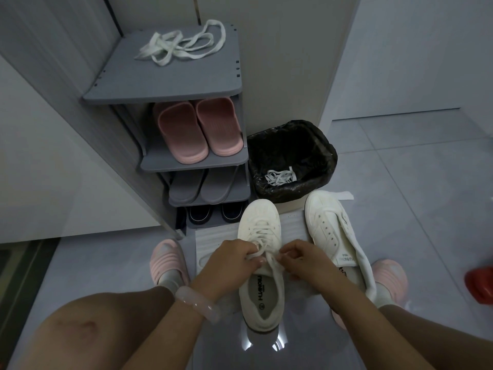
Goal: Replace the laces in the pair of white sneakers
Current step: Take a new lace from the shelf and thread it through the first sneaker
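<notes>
Laced white sneaker [260,231] stands on the floor in front of the shoe rack [186,84]; left hand [232,259] and right hand [301,259] each pinch its lace ends [269,259]; unlaced sneaker [333,231] just beside it.

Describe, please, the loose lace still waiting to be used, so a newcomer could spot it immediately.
Start at the grey shoe rack against the wall, left of the black-lined bin. On its top shelf, above the pink slippers, lies a loose white lace in a tangle. Unlike the lace scraps in the bin, it sits on the rack top, long and untouched.
</notes>
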